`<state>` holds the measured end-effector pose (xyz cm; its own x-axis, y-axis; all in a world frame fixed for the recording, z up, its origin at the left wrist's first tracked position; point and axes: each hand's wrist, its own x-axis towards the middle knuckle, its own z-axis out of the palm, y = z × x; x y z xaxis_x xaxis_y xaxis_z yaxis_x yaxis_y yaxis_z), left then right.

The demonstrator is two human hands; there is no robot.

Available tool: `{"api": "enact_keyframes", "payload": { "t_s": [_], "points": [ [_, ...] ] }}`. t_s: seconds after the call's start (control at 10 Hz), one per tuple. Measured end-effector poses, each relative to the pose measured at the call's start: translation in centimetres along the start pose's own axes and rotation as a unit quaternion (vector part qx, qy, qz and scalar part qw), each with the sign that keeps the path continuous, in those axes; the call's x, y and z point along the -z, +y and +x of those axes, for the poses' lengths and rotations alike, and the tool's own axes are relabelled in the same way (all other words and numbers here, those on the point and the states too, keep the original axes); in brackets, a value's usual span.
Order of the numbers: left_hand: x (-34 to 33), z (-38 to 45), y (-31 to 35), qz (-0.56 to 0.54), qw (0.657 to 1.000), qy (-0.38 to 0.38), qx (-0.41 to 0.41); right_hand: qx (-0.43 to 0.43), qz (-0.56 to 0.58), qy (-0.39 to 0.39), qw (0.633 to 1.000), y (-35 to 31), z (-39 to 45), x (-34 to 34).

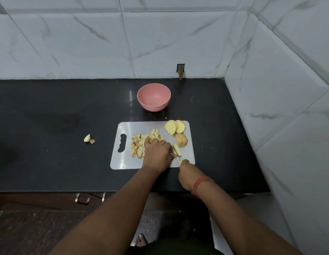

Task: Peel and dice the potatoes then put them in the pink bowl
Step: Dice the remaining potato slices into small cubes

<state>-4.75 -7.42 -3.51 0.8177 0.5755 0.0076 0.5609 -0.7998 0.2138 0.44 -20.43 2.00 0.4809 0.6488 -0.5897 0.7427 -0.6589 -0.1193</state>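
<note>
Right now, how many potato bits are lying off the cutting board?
2: a pale bit and a browner bit touching it, both on the black counter left of the board. None seem hidden.

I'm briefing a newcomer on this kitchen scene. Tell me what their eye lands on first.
First, the two hands at the white cutting board: the left hand holds potato strips while the right hand grips a knife. Next, the heap of diced potato left of the hands and the slices at the board's far right corner. Behind the board, the pink bowl sits empty on the black counter.
</note>
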Motion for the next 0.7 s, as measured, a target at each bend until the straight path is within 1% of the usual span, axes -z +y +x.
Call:
{"api": "enact_keyframes", "payload": {
  "t_s": [0.1, 0.2, 0.3, 0.4, 0.5, 0.6, 0.7],
  "points": [
    [0.1, 0.0, 0.1, 0.004, 1.000, 0.000, 0.000, -0.020, 0.019, -0.093, 0.995, 0.0, -0.9, 0.0],
    [0.2, 0.0, 0.1, 0.005, 1.000, -0.004, -0.001, 0.013, -0.096, -0.113, 0.989, 0.3, -1.7, -0.3],
    [0.1, 0.1, 0.1, 0.006, 1.000, 0.000, -0.001, -0.081, 0.220, -0.002, 0.972, 2.3, -1.6, -1.8],
    [0.0, 0.1, -0.1, 0.004, 1.000, 0.013, -0.006, -0.047, 0.170, -0.002, 0.984, 3.3, -1.4, -3.2],
    [0.0, 0.2, -0.2, 0.007, 0.999, 0.007, -0.034, -0.038, 0.144, 0.006, 0.989, 3.5, -1.8, -3.2],
    [0.2, 0.2, -0.5, 0.016, 0.997, -0.011, -0.075, -0.041, 0.133, 0.006, 0.990, 3.6, -1.7, -2.9],
    [0.1, 0.1, -0.7, 0.023, 0.995, -0.012, -0.095, -0.054, 0.127, 0.012, 0.990, 4.0, -1.3, -2.2]
  ]
}}
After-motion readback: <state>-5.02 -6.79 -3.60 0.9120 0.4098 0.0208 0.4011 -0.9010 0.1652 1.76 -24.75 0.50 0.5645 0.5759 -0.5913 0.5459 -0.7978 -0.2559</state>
